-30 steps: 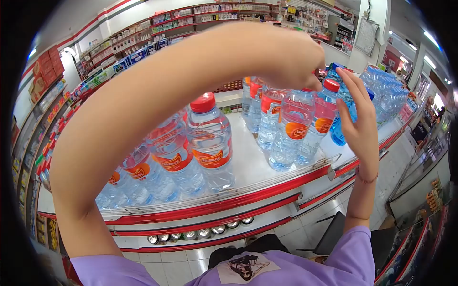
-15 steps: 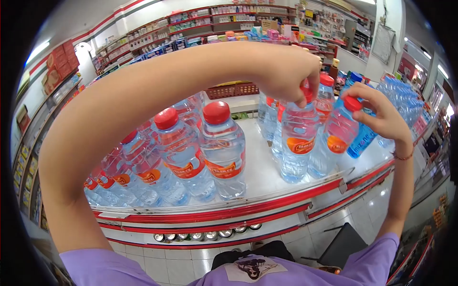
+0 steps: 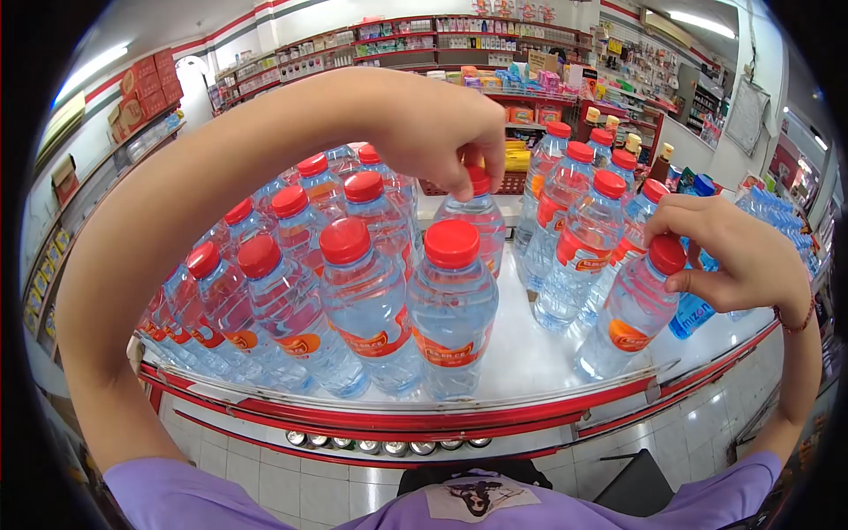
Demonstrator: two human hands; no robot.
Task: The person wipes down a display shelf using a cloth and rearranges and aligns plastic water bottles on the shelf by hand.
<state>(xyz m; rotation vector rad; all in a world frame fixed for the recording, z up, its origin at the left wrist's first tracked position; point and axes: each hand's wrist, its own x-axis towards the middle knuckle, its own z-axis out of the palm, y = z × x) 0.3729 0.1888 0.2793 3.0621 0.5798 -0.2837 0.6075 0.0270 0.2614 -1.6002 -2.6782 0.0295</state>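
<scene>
My left hand [image 3: 455, 132] reaches across from the left, its fingers closed around the red cap of a clear water bottle [image 3: 481, 215]. That bottle is upright, just behind the front bottle [image 3: 452, 309] of the left group, which partly hides it. With thumb and fingers, my right hand [image 3: 729, 252] grips the red cap of another water bottle [image 3: 634, 309] near the shelf's front edge, at the right. This one leans slightly, its base at the shelf surface. Both bottles have orange-red labels.
Rows of similar bottles [image 3: 362, 300] fill the left of the white shelf [image 3: 521, 371]. Several more bottles [image 3: 579, 252] stand right of centre. A blue-labelled bottle [image 3: 693, 309] is behind my right hand. Cans [image 3: 393, 444] line the lower shelf, and a dark stool [image 3: 632, 486] is below.
My left hand has carried a bottle from the right group leftwards, to beside the left group. My right hand keeps hold of its bottle, now closer to the front edge. The view has shifted.
</scene>
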